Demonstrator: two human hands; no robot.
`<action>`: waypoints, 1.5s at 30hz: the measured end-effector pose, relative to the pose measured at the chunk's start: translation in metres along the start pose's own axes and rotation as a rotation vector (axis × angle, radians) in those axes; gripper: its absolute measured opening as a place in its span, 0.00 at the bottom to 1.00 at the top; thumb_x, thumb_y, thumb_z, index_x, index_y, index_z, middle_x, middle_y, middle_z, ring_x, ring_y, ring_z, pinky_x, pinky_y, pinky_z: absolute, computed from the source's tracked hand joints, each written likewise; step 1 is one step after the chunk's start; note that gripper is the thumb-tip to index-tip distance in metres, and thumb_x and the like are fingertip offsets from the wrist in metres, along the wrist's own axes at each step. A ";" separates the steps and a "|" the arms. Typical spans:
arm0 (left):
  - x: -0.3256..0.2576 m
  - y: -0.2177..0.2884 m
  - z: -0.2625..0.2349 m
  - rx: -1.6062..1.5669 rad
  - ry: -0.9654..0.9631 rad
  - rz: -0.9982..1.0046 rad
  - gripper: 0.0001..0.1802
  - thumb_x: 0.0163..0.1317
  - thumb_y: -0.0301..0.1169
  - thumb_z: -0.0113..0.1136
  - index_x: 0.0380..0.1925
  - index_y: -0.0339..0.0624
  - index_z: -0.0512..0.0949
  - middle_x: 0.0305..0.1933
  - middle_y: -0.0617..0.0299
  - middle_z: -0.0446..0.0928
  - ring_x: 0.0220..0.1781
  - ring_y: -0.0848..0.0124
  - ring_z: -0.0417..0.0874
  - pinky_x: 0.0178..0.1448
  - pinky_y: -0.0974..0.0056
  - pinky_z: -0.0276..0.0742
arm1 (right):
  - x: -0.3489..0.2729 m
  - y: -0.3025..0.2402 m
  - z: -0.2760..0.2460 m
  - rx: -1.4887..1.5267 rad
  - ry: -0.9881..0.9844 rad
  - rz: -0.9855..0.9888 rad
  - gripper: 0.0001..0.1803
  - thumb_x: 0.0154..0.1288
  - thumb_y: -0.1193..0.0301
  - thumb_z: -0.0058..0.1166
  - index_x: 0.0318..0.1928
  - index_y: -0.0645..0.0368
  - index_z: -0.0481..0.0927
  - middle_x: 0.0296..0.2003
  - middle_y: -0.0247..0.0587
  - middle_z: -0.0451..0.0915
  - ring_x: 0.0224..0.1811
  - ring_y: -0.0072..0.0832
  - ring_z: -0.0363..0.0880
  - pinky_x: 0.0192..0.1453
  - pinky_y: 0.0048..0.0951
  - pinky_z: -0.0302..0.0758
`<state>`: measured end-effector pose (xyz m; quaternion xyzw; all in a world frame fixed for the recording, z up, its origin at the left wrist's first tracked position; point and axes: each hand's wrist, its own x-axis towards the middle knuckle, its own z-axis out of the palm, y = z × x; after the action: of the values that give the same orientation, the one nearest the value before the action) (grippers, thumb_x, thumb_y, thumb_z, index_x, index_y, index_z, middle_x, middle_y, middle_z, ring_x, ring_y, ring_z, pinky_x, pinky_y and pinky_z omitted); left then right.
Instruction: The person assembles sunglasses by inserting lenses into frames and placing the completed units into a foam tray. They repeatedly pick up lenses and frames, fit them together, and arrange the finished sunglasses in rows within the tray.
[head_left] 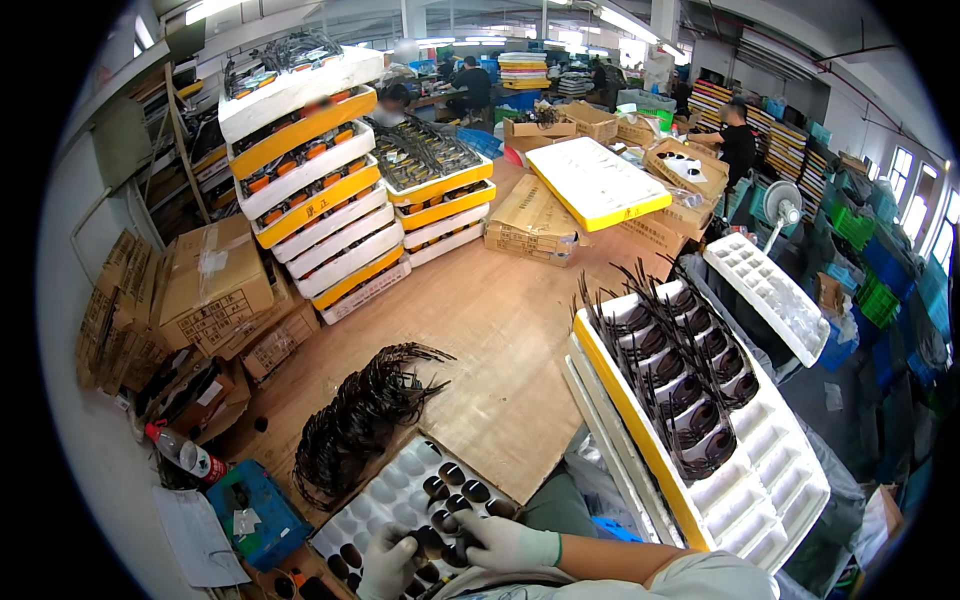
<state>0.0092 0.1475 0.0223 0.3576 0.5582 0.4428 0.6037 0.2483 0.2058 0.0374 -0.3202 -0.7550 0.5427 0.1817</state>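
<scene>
My left hand (388, 565), in a white glove, is closed in a pinch at the front of a pale tray (352, 522) of round hollows. Opposite it, my right hand (512, 546), also gloved in white, curls its fingers inward. Dark pieces lie between and under the fingertips; whether they are held or rest in the tray is hard to make out. Several dark sunglass lenses (474, 491) sit in the tray's hollows. Just beyond the tray, a tangled heap of dark eyeglass frames (362, 418) lies on the wooden table (470, 330).
At right, a white foam tray (770, 478) holds rows of sunglasses (685, 392) on stacked trays. Tall stacks of foam trays (318, 205) and cardboard boxes (215, 285) stand at left. A blue bin (262, 518) and a bottle (186, 452) are near left. Co-workers (738, 145) are farther back.
</scene>
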 end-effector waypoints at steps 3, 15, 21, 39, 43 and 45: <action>-0.026 0.007 0.022 0.040 0.114 0.174 0.05 0.71 0.27 0.60 0.42 0.37 0.79 0.35 0.65 0.80 0.34 0.77 0.77 0.38 0.69 0.74 | 0.008 0.003 0.020 0.008 -0.045 -0.080 0.31 0.69 0.66 0.55 0.68 0.66 0.64 0.46 0.63 0.81 0.48 0.53 0.82 0.52 0.43 0.77; -0.063 -0.011 -0.004 -0.389 -0.064 0.160 0.31 0.76 0.35 0.53 0.75 0.42 0.61 0.49 0.61 0.76 0.49 0.67 0.78 0.51 0.59 0.79 | 0.019 -0.005 0.029 0.317 -0.289 -0.141 0.22 0.78 0.63 0.47 0.59 0.70 0.74 0.40 0.53 0.82 0.45 0.37 0.79 0.54 0.37 0.74; -0.059 -0.009 0.002 0.443 0.131 0.501 0.11 0.66 0.23 0.60 0.48 0.35 0.77 0.48 0.47 0.77 0.47 0.52 0.79 0.49 0.54 0.77 | 0.013 -0.006 0.037 0.250 -0.177 -0.156 0.18 0.79 0.62 0.45 0.52 0.66 0.77 0.34 0.45 0.82 0.38 0.36 0.81 0.45 0.38 0.76; -0.075 0.051 0.042 0.145 0.292 0.157 0.07 0.68 0.29 0.61 0.36 0.35 0.79 0.31 0.66 0.77 0.33 0.76 0.73 0.39 0.67 0.70 | 0.032 -0.019 0.002 -0.300 -0.292 -0.354 0.12 0.69 0.65 0.53 0.48 0.59 0.76 0.31 0.57 0.81 0.34 0.58 0.80 0.40 0.53 0.75; -0.081 0.054 0.038 0.119 0.234 0.195 0.08 0.69 0.26 0.60 0.45 0.35 0.80 0.37 0.65 0.79 0.37 0.75 0.76 0.43 0.68 0.73 | 0.041 -0.030 0.004 -0.155 -0.296 -0.296 0.13 0.69 0.66 0.54 0.47 0.62 0.76 0.31 0.59 0.80 0.35 0.59 0.79 0.40 0.51 0.75; -0.088 0.058 0.036 0.047 0.231 0.198 0.08 0.69 0.25 0.59 0.46 0.36 0.80 0.38 0.65 0.80 0.38 0.75 0.77 0.44 0.68 0.74 | 0.041 -0.033 0.011 0.022 -0.236 -0.276 0.15 0.67 0.65 0.57 0.46 0.65 0.77 0.30 0.60 0.80 0.34 0.57 0.80 0.39 0.48 0.75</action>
<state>0.0387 0.0880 0.1121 0.3715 0.5964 0.5250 0.4803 0.2020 0.2193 0.0620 -0.1456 -0.8018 0.5547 0.1683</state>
